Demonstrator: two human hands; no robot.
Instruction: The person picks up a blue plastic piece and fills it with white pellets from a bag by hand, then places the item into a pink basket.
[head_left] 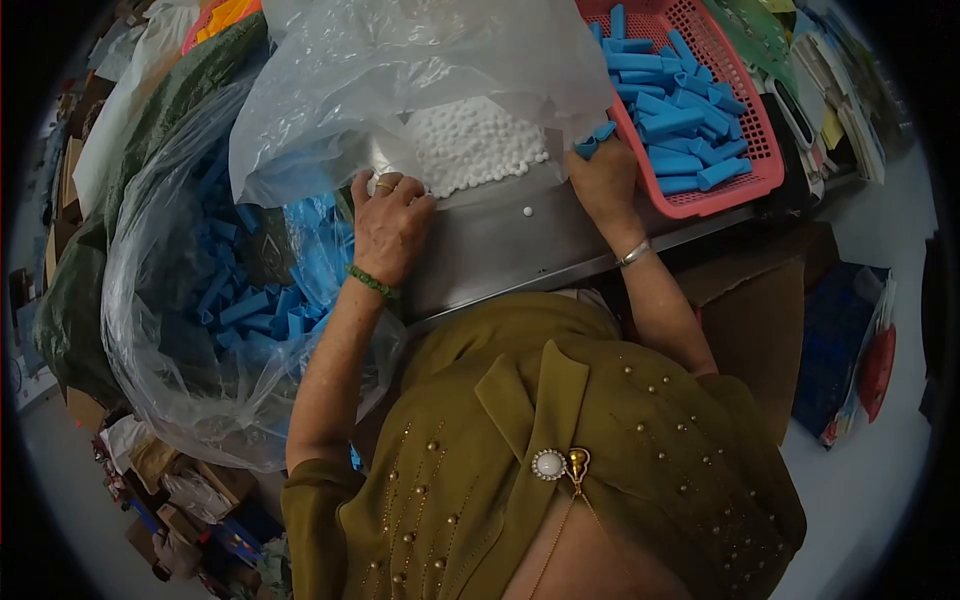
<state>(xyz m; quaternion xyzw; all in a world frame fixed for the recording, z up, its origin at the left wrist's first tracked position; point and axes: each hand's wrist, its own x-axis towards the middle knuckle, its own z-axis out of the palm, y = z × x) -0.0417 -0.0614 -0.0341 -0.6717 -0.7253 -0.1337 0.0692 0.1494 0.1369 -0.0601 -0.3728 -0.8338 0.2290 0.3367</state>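
Note:
My left hand (392,228), with a ring and a green bracelet, rests at the front left of a pile of small white balls (475,145). Its fingers are bent together at the edge of a clear plastic bag (330,95); what lies under the fingertips is hidden. To the right of the pile, my right hand (607,185) is closed around a small blue piece (588,147) that pokes out above the fingers. One loose white ball (528,211) lies on the metal tabletop (470,245) between my hands.
A pink basket (690,205) of blue wedge-shaped pieces (675,120) stands right of my right hand. Left of my left arm, a large clear bag (150,350) holds more blue pieces (250,310). Cardboard (750,330) lies below the table edge at right.

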